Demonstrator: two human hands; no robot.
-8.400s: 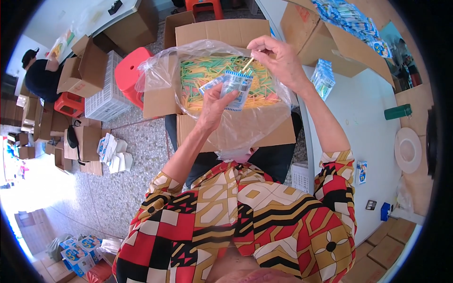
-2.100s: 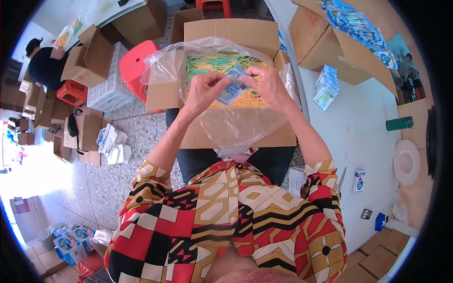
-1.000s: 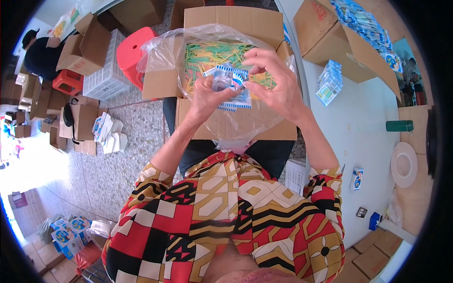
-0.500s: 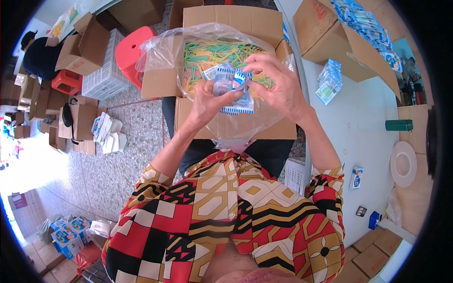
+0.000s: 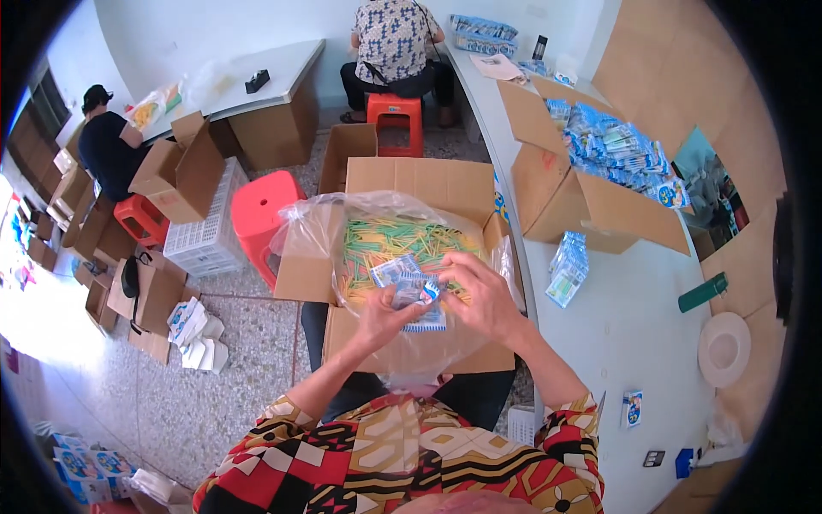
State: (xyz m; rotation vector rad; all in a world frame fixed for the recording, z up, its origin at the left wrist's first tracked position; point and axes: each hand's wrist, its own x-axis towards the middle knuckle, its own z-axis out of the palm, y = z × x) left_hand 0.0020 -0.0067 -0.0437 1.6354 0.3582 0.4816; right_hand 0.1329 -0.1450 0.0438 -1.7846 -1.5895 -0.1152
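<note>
My left hand (image 5: 381,320) is closed on a small clear packet with blue-striped edges (image 5: 413,288), thumb lying across its front. At the packet's right edge, the thumb and fingers of my right hand (image 5: 490,301) are pinched together. Another blue and white packet (image 5: 392,268) lies just behind it, and one more packet (image 5: 431,323) shows below. All this is over an open cardboard box (image 5: 419,176) lined with a clear plastic bag (image 5: 318,212). Loose thin sticks (image 5: 409,233) in green, yellow and pink fill the box.
On the right-hand table (image 5: 591,343) stand a carton heaped with blue packets (image 5: 612,141), a packet stack (image 5: 567,270), a green cylinder (image 5: 702,292) and a pale hat (image 5: 724,349). A red stool (image 5: 264,206) and white crate (image 5: 205,231) stand left. Two people sit farther off.
The view has tilted up, so the far tables and a second seated person now show. My hands stay at the packet, with only slight finger movement.
</note>
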